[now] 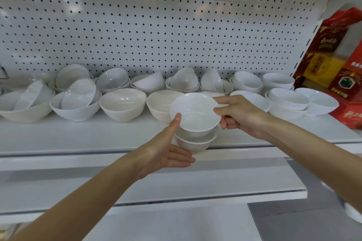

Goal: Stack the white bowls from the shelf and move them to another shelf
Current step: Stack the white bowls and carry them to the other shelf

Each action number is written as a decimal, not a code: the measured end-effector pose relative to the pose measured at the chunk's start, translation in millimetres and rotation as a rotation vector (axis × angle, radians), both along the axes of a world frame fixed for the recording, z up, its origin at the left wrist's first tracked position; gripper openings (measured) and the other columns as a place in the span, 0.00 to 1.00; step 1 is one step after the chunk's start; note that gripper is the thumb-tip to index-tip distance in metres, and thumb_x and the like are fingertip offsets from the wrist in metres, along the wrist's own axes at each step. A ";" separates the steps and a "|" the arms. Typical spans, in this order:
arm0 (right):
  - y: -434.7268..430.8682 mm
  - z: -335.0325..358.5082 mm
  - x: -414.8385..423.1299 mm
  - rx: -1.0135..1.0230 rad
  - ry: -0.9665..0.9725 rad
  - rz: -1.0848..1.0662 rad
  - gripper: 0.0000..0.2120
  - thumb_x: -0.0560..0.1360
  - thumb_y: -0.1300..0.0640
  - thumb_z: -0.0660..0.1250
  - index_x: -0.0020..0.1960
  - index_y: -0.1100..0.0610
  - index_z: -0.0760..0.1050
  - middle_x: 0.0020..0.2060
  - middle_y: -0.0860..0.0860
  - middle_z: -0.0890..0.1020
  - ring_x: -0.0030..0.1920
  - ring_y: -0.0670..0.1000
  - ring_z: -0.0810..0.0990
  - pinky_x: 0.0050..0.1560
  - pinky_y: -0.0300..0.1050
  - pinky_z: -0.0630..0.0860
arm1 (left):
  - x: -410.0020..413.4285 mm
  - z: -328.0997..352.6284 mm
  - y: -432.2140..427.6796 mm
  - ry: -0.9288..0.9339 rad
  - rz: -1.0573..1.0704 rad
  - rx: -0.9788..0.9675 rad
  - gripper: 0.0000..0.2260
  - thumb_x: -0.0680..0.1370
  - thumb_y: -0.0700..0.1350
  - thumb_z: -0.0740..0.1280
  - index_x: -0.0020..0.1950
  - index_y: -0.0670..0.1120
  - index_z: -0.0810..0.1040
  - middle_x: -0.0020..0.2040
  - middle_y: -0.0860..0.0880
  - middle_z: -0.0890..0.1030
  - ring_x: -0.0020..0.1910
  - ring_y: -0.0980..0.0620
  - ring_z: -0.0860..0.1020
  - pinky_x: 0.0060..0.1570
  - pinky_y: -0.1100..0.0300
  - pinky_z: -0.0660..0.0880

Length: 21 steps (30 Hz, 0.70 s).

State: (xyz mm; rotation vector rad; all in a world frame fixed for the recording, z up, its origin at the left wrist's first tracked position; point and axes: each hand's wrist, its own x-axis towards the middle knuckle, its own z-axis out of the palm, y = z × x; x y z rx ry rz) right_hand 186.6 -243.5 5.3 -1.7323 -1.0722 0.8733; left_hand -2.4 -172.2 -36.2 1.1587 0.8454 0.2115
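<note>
A small white bowl [195,113] sits tilted in a second white bowl [193,143] in front of the shelf [78,135]. My right hand [241,117] pinches the upper bowl's right rim, thumb on top and fingers curled below. My left hand [168,152] supports the stack from below and from the left, with the thumb pressed on the upper bowl's left rim and the fingers stretched out under the lower bowl. Several more white bowls [123,103] stand in two rows on the shelf behind, some nested askew.
A white pegboard [156,25] backs the shelf. Red and gold boxes [333,60] stand at the right end, one under the rightmost bowl [321,101]. Lower white shelves [176,188] jut out beneath my arms. A grey floor strip [293,221] shows at bottom right.
</note>
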 end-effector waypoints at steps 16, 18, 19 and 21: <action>-0.5 -25.9 6.2 -0.025 0.033 0.001 0.20 0.79 0.66 0.60 0.69 0.53 0.72 0.21 0.54 0.72 0.23 0.48 0.62 0.26 0.36 0.61 | 1.9 -2.3 3.9 0.033 -0.006 -0.018 0.33 0.74 0.68 0.56 0.65 0.42 0.65 0.51 0.32 0.81 0.48 0.40 0.84 0.53 0.50 0.80; -0.9 -30.1 7.8 -0.004 0.042 -0.011 0.23 0.79 0.65 0.60 0.71 0.50 0.67 0.21 0.54 0.73 0.24 0.48 0.61 0.26 0.37 0.60 | 1.7 -1.9 4.5 0.007 0.019 -0.037 0.28 0.75 0.67 0.57 0.68 0.53 0.59 0.52 0.31 0.81 0.49 0.39 0.83 0.56 0.48 0.79; -1.2 -31.6 8.6 0.001 0.038 -0.005 0.23 0.79 0.65 0.60 0.71 0.49 0.67 0.21 0.54 0.73 0.24 0.48 0.61 0.26 0.37 0.60 | 1.3 -2.5 5.5 -0.003 0.026 -0.040 0.30 0.75 0.67 0.57 0.71 0.55 0.56 0.51 0.31 0.81 0.49 0.39 0.84 0.55 0.49 0.79; -1.4 -33.2 9.9 0.001 0.031 0.012 0.21 0.79 0.64 0.60 0.69 0.49 0.69 0.22 0.53 0.73 0.23 0.48 0.62 0.25 0.37 0.61 | 1.4 -3.1 6.5 -0.011 0.021 -0.028 0.34 0.75 0.67 0.58 0.76 0.55 0.52 0.51 0.31 0.81 0.48 0.40 0.84 0.53 0.50 0.80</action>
